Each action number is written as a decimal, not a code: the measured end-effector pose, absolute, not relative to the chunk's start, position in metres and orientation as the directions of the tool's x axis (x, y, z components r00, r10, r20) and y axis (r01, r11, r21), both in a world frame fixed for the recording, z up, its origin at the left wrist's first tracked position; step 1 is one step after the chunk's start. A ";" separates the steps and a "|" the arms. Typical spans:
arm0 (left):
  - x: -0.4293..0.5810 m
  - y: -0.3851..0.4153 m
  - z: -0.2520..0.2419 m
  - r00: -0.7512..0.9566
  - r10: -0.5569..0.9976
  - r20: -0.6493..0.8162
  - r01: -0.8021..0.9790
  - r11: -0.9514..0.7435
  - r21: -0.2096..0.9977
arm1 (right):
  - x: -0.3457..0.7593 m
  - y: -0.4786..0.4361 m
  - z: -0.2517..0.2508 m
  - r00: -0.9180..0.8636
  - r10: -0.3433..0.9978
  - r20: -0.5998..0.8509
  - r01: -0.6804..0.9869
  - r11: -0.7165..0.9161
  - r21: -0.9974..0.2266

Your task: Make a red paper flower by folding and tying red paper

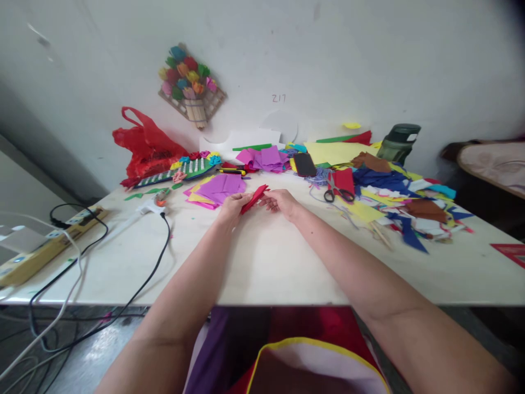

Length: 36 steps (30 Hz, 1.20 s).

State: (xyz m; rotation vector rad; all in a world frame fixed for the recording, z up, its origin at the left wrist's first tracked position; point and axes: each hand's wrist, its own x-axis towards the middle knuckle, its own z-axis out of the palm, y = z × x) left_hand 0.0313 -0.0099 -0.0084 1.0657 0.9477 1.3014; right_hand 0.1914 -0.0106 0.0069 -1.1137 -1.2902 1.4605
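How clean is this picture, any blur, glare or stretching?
In the head view, the right hand and red paper look slightly soft; that head view also stretches the forearms, darkens at upper right, and shows sheen on the floor.

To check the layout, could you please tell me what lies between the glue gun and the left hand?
A stack of purple, pink and yellow sheets lies there, in the head view.

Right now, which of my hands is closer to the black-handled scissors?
Right. Your right hand is left of the black-handled scissors, not touching them; your left hand is farther left, holding the red paper.
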 end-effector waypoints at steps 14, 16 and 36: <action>0.038 -0.013 -0.009 0.003 0.981 0.195 -0.036 -0.194 0.980 | 0.180 -0.013 -0.001 -0.058 0.998 0.000 -0.020 -0.001 -1.000; 0.040 -0.014 -0.008 -0.008 0.983 0.185 -0.060 -0.185 0.981 | 0.178 -0.013 -0.001 -0.033 0.999 0.014 -0.027 0.013 -1.000; 0.039 -0.021 -0.005 0.255 0.967 0.029 0.097 -0.056 0.994 | 0.182 -0.010 0.002 0.014 0.994 0.107 0.064 0.106 -0.992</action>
